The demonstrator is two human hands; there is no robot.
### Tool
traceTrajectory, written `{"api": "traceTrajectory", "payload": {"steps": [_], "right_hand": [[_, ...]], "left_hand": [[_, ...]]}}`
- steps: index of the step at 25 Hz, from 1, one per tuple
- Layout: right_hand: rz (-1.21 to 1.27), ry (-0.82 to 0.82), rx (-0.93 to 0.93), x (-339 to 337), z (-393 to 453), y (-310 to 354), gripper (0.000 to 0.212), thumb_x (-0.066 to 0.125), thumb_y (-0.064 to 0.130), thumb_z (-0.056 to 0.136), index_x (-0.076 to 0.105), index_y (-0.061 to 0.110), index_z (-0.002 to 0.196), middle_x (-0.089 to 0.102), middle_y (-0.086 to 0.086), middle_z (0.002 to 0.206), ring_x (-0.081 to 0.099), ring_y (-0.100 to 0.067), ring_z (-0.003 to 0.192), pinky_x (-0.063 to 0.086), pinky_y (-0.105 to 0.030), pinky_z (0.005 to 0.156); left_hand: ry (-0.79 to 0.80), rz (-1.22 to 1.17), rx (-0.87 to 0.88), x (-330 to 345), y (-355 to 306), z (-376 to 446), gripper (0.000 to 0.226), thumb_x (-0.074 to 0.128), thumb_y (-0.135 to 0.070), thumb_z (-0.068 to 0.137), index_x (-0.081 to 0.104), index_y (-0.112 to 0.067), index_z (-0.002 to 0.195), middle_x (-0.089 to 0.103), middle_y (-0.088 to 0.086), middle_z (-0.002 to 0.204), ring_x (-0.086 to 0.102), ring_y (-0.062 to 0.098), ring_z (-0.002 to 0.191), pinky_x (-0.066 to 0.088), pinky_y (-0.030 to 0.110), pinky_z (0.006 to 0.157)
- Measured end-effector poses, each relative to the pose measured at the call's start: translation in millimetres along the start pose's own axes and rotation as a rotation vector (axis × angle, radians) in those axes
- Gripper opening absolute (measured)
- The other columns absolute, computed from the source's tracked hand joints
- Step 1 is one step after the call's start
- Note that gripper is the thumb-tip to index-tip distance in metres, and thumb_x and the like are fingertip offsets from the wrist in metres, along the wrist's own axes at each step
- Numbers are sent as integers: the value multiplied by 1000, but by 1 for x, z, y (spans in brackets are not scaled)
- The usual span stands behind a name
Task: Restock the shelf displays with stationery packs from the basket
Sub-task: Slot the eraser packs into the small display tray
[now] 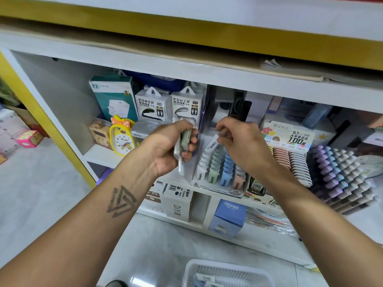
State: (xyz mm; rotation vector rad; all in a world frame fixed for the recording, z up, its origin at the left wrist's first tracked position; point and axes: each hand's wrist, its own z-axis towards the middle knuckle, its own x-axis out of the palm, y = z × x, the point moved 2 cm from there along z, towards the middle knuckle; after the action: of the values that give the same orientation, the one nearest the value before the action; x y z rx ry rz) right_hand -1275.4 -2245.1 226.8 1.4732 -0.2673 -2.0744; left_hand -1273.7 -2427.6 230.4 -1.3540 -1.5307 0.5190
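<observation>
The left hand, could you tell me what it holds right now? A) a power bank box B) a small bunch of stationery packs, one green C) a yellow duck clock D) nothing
B: the left hand grips a few slim stationery packs, a green one showing between the fingers.

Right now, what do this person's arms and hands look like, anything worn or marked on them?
Both forearms are bare, with no sleeves in view. The left forearm carries a dark tattoo of nested triangle outlines. The left hand and right hand show no gloves, and no watch or bracelet sits on either wrist. Rings cannot be made out.
</observation>
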Motion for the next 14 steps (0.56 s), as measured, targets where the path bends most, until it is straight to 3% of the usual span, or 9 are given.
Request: {"api": "traceTrajectory", "payload": {"steps": [5,8,14], "right_hand": [[-158,52,-54,19,-2,3,13,71,15,89,65,23,97,71,1,87,69,-24,82,58,-42,73],[-217,74,-66,24,-1,5,11,71,14,88,66,23,93,71,1,87,68,-25,82,58,-40,72],[-125,143,-15,28,3,3,15,73,10,85,70,25,86,70,7,84,66,-20,82,57,-40,74]], "left_hand": [[-22,17,18,-2,-1,-2,13,47,-15,100,54,-5,106,60,11,68,49,15,47,31,18,36],[-42,45,-7,-4,1,-3,19,46,-14,101,56,-4,113,61,11,72,50,14,49,33,17,37],[-38,26,-26,-6,1,-5,18,45,-12,99,60,-3,104,60,10,71,51,13,50,34,17,37]]}}
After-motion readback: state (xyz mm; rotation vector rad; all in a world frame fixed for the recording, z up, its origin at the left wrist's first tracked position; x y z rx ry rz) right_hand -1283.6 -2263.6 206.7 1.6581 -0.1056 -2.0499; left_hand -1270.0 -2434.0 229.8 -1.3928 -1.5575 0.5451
